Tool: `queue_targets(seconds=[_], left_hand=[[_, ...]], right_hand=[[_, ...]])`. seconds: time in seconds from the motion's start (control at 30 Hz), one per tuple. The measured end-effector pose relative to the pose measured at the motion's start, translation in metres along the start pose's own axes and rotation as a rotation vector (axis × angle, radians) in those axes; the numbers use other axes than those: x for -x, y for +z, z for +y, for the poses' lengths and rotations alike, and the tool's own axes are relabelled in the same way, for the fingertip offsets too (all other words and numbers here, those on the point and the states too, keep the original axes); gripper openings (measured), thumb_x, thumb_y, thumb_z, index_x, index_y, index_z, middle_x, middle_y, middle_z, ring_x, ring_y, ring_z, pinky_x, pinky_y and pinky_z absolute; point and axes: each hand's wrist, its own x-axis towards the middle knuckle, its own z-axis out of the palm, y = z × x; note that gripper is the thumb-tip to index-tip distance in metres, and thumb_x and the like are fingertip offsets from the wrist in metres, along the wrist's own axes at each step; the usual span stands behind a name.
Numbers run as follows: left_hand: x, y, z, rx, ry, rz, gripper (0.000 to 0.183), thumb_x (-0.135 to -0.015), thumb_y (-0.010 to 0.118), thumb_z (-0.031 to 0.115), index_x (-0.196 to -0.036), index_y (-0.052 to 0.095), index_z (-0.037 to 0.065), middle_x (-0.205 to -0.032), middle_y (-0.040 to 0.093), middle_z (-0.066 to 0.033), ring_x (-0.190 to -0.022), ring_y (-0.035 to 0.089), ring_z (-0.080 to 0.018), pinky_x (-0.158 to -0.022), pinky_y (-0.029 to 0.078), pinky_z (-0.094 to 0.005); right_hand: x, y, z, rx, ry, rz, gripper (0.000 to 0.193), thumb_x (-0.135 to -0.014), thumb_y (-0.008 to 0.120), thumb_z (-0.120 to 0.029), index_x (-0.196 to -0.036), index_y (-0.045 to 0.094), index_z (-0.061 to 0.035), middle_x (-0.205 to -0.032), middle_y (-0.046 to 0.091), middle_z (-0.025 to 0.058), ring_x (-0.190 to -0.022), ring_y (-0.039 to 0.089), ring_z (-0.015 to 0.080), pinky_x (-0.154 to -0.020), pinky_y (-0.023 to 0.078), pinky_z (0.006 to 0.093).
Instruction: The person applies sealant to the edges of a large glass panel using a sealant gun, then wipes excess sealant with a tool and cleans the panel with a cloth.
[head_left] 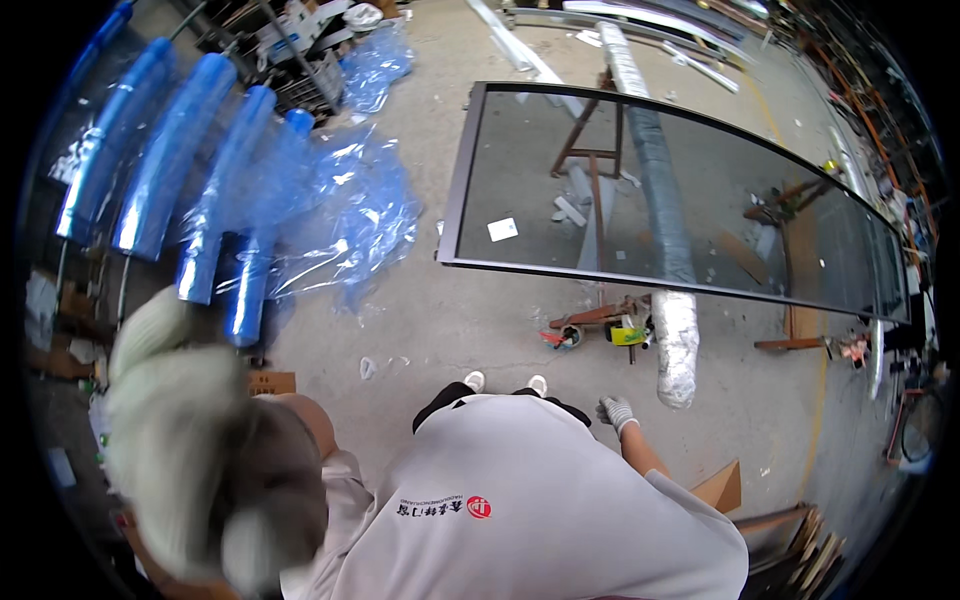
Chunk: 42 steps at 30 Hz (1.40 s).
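Close to the camera, my left hand (pixel 200 440) is raised in a pale knitted work glove. It is large and blurred by motion, so I cannot make out how its fingers are set or whether they hold anything. My right hand (pixel 616 411), in a striped pale glove, hangs low beside my body with its fingers loosely extended and nothing visible in them. Ahead to the right lies a dark-framed glass panel (pixel 560 190), with a small white label (pixel 502 230) on it. A support wrapped in silvery film (pixel 677 350) passes beneath the panel; neither hand touches the panel.
Rolls of blue plastic film (pixel 165 170) stand at the left, with loose blue film (pixel 350 220) spread across the floor. Brown trestles (pixel 590 150) are under the panel. A small container of tools (pixel 565 337) sits near its front edge. Cardboard (pixel 720 487) lies at lower right.
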Motion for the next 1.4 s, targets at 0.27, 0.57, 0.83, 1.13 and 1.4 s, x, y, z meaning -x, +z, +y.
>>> queue_targets(seconds=[0.27, 0.57, 0.83, 1.13, 1.4], left_hand=[[0.199, -0.026, -0.036, -0.5, -0.904, -1.093, 0.027, -0.082, 0.061, 0.026, -0.097, 0.062, 0.004, -0.085, 0.064, -0.016, -0.078, 0.063, -0.0286, -0.07, 0.05, -0.0377], [0.32, -0.073, -0.032, -0.185, -1.177, -1.67, 0.047, -0.083, 0.053, 0.043, -0.11, 0.058, 0.004, -0.095, 0.065, -0.0163, -0.091, 0.062, -0.0326, -0.08, 0.049, -0.0437], [0.372, -0.112, -0.098, -0.25, -1.092, -1.725, 0.049, -0.083, 0.055, 0.043, -0.118, 0.056, 0.01, -0.09, 0.067, -0.0151, -0.085, 0.064, -0.0301, -0.075, 0.05, -0.0401], [0.308, 0.015, -0.158, -0.13, -0.643, -1.761, 0.045, -0.082, 0.055, 0.041, -0.112, 0.056, 0.007, -0.103, 0.063, -0.016, -0.093, 0.06, -0.033, -0.081, 0.047, -0.0435], [0.246, 0.138, -0.12, 0.078, -0.56, -1.8, 0.044, -0.083, 0.053, 0.037, -0.114, 0.057, 0.006, -0.094, 0.065, -0.0193, -0.089, 0.061, -0.0363, -0.081, 0.047, -0.0429]], right_hand=[[0.008, 0.07, -0.13, 0.078, -0.629, -0.102, 0.025, -0.086, 0.06, -0.025, -0.087, 0.062, 0.0004, -0.075, 0.064, 0.0104, -0.064, 0.06, 0.0169, -0.062, 0.049, 0.0307], [0.046, 0.155, -0.224, 0.717, -0.873, -0.007, 0.031, -0.083, 0.061, -0.031, -0.094, 0.062, -0.002, -0.084, 0.065, 0.0168, -0.079, 0.063, 0.027, -0.069, 0.049, 0.0378], [0.072, 0.131, -0.169, -0.537, -0.112, 0.189, 0.039, -0.086, 0.06, -0.028, -0.117, 0.052, -0.005, -0.103, 0.061, 0.0119, -0.084, 0.061, 0.0264, -0.074, 0.053, 0.0397], [0.067, 0.034, -0.161, -1.159, -0.314, 0.542, 0.055, -0.082, 0.066, -0.022, -0.126, 0.04, -0.0021, -0.117, 0.054, 0.0114, -0.098, 0.06, 0.0241, -0.086, 0.049, 0.0358], [-0.02, 0.019, -0.164, -1.831, -0.201, 0.423, 0.052, -0.079, 0.063, -0.052, -0.11, 0.049, -0.0129, -0.112, 0.056, 0.0052, -0.1, 0.058, 0.0223, -0.086, 0.051, 0.0326]])
